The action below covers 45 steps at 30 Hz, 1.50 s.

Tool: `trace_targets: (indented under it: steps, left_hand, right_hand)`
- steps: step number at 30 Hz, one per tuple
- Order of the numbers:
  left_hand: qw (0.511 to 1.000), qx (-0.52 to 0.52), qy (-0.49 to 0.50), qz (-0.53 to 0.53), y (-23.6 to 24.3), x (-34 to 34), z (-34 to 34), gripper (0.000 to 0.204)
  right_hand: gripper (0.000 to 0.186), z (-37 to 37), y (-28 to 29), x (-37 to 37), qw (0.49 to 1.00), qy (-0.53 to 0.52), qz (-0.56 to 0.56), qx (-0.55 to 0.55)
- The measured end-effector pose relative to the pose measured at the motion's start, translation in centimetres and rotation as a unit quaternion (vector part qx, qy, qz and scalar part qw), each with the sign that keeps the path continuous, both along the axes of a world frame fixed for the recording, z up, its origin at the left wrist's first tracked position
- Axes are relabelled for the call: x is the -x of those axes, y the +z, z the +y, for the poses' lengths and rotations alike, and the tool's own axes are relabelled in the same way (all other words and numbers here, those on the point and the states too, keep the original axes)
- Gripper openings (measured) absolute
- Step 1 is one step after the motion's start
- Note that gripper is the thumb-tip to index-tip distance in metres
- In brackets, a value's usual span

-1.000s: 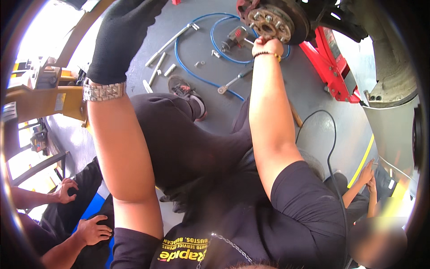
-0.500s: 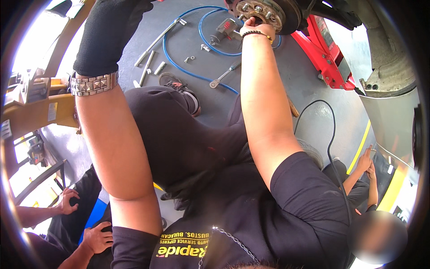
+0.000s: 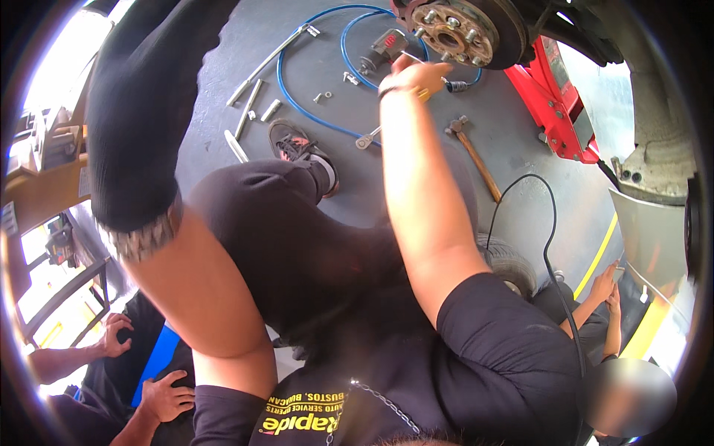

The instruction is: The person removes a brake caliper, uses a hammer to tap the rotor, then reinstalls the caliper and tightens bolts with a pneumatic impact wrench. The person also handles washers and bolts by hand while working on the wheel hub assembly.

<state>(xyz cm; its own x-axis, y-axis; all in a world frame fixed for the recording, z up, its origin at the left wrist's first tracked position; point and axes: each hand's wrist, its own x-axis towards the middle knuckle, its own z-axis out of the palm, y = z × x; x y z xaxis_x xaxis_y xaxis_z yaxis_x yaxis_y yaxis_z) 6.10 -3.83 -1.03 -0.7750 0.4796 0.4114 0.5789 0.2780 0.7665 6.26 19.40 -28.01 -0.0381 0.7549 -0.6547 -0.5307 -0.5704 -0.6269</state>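
Observation:
My right hand [image 3: 416,74], fingers blurred, is just below and left of the rusty brake hub [image 3: 454,37], in front of the grey impact wrench [image 3: 383,48]; what it holds, if anything, is unclear. My black-gloved left hand [image 3: 160,67] is raised at the upper left, its fingers unclear at the frame's edge. A ratchet [image 3: 364,141] lies partly behind my right forearm. A wooden-handled hammer [image 3: 480,163] lies to the right of that arm. A blue hose [image 3: 290,89] loops around the wrench, with extension bars [image 3: 264,63], sockets and small fittings on the floor.
A red jack [image 3: 554,111] stands below the vehicle's underside [image 3: 647,134] at right. Yellow equipment [image 3: 37,175] is at left, a tyre [image 3: 506,264] beside my right elbow. Another person's hands [image 3: 163,398] are at lower left; another person [image 3: 602,293] is at lower right, below a looping black cable [image 3: 550,238].
My right hand has left the hub, moving down and left toward the impact wrench. My left arm has swung leftward, its wrist lower. The hammer has come into fuller view.

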Motion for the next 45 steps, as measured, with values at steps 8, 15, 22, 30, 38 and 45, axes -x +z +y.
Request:
trace_targets:
  steps: [8,15,22,30,38,45]
  left_hand:
    - [0.989,0.109,0.025,-0.097,-0.6,2.4,-1.2,0.032]
    - [0.96,0.17,0.101,-0.199,-0.2,3.5,1.0,0.037]
    - [0.954,0.204,0.008,-0.219,-0.8,4.0,3.4,0.038]
    - [0.935,0.253,-0.12,-0.219,-0.5,2.6,4.4,0.028]
    - [0.948,0.175,-0.102,-0.246,-0.4,3.0,4.4,0.025]
    - [0.838,-0.119,-0.254,-0.467,-3.8,3.7,5.5,0.039]
  right_hand:
    - [0.056,-5.6,-19.1,0.2,0.391,0.627,-0.568,-0.364]
    - [0.037,-0.6,-20.5,2.4,0.3,0.686,-0.518,-0.414]
    - [0.046,-3.9,-12.6,-0.4,0.553,0.707,-0.157,-0.412]
    - [0.03,-4.5,11.1,-3.2,0.626,0.59,0.503,-0.083]
    - [0.049,0.8,-10.6,-6.5,-0.02,0.802,-0.373,-0.466]
    - [0.034,0.5,-18.4,-8.8,-0.191,0.772,-0.373,-0.478]
